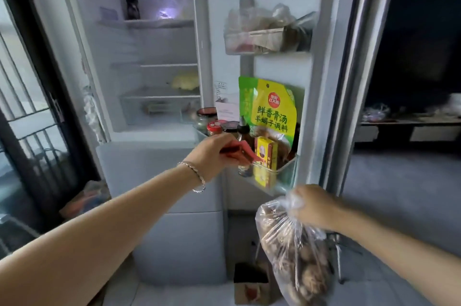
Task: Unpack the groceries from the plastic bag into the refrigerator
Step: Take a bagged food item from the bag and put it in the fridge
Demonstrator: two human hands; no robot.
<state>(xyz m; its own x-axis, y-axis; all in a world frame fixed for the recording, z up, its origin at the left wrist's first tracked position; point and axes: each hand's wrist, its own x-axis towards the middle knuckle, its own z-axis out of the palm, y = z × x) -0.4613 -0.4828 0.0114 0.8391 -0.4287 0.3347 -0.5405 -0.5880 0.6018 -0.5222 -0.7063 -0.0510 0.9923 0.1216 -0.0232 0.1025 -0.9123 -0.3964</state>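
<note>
The refrigerator (154, 136) stands open, its door (321, 63) swung to the right. My left hand (212, 153) reaches to the lower door bin (284, 176) and pinches a flat red packet (239, 152) at the bin's left end. Low at the right, my right hand (314, 208) grips the gathered neck of a clear plastic bag (294, 253) full of brown mushrooms, which hangs below the bin.
The lower bin holds a green-and-yellow seasoning pouch (269, 111), a yellow box (265, 153), a dark bottle (243, 131) and jars (214, 127). An upper door bin (267, 41) is stuffed with packets. A yellowish item (185, 80) lies on an inner shelf. A small carton (250, 283) stands on the floor.
</note>
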